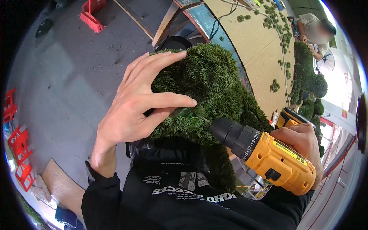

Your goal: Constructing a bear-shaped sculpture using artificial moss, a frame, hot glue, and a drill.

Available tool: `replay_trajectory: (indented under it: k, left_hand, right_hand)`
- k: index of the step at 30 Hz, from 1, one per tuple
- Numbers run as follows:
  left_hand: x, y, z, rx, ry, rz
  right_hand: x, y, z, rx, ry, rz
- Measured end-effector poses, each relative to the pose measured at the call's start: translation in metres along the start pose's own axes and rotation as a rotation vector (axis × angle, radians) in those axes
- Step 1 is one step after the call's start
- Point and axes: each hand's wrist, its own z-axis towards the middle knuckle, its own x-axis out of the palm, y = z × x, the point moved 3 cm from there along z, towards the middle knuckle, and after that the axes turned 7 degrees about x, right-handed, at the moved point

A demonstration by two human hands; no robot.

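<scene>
A dense clump of artificial green foliage point(212, 73) with short needle-like leaves fills the middle, close to my body. My left hand point(140, 96) lies over its left side with fingers stretched and spread. The index fingertip rests on the leaves, and the thumb's tip is partly hidden in them. My right hand point(301, 140) is closed round the handle of a yellow and black cordless drill point(280, 161). The drill's black chuck point(222, 128) points left into the greenery. Whether a bit or screw is at its tip cannot be seen.
A long table point(249, 42) stretches away at the upper right, with loose green sprigs point(275, 86) on it. At its far side a person point(312, 32) works beside more foliage shapes point(306, 76). A red broom point(92, 19) and red stools point(19, 143) stand on the grey floor.
</scene>
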Motion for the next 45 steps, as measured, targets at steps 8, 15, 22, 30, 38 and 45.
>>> replay_trajectory:
  k: [8,15,22,30,38,45]
  left_hand:
    - [-0.001,-0.008,0.007,0.082,0.070,0.076]
    - [0.000,-0.005,0.006,0.031,0.083,0.090]
    - [0.001,-0.003,0.004,0.033,0.064,0.078]
    - [0.002,-0.001,0.004,0.032,0.059,0.065]
    - [0.002,-0.001,0.003,0.041,0.053,0.065]
    - [0.002,-0.001,0.004,0.042,0.051,0.064]
  right_hand:
    - [0.000,-0.010,0.002,-0.056,-0.020,0.044]
    - [0.003,-0.010,0.007,-0.132,0.019,0.087]
    - [0.006,-0.008,0.009,-0.132,0.049,0.038]
    - [0.006,-0.002,0.009,-0.088,0.030,0.026]
    - [0.006,0.003,0.006,-0.036,0.004,0.002]
    - [0.005,0.000,0.005,0.007,0.030,-0.009]
